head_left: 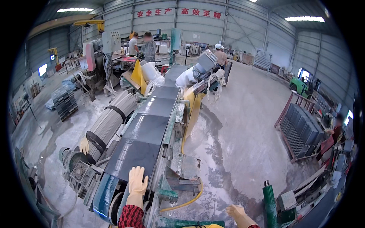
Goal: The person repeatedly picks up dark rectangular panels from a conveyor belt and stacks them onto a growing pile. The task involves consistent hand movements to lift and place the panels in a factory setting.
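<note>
A row of dark stone slabs [142, 131] lies end to end along the conveyor, running away from me. My left hand [137, 181], in a cream rubber glove, is spread on the near end of the closest slab, with its fingers stretched forward. Beneath that slab, the blue end of the conveyor [102, 197] shows its roller. Off to the right, my right hand [238, 213], gloved the same way, is held low over the floor with its fingers extended leftward. Nothing shows in it, and it is apart from the slabs.
Left of the conveyor are a motor [78, 171], a loose glove [84, 145] and a strapped bundle of grey strips [108, 125]. A polishing machine [197, 70] stands farther along. A yellow hose [186, 203] and green post [270, 203] lie right. Several people work around; a forklift [300, 85] stands far right.
</note>
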`<action>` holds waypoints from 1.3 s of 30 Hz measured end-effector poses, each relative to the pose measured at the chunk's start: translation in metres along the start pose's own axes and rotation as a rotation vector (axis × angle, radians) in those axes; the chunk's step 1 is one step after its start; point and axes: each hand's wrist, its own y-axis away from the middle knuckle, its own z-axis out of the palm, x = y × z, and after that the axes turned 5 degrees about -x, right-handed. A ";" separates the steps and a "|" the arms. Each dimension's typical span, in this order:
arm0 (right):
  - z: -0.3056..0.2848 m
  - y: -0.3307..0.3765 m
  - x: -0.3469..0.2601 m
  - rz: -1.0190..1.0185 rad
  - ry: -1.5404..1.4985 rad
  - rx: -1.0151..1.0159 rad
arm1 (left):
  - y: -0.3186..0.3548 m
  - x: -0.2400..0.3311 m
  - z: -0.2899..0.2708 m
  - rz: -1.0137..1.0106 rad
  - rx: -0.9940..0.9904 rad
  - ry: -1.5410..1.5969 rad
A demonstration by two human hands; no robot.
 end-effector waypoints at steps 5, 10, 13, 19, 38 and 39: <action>0.006 0.002 -0.012 0.041 0.060 -0.116 | -0.054 0.003 0.014 0.077 -0.173 0.016; 0.025 0.026 -0.016 -0.002 0.223 0.056 | -0.098 0.006 0.033 0.142 -0.131 -0.009; 0.012 0.012 0.002 0.005 0.227 0.082 | -0.125 0.007 0.041 0.084 -0.168 -0.027; -0.013 0.011 0.019 -0.022 0.135 0.115 | -0.156 0.008 0.078 -0.078 -0.065 0.029; -0.089 -0.075 0.098 -0.040 0.521 -0.243 | 0.001 0.033 0.002 0.029 -0.075 -0.049; -0.081 -0.067 0.092 -0.001 0.445 -0.206 | 0.015 0.027 -0.005 0.015 -0.095 -0.049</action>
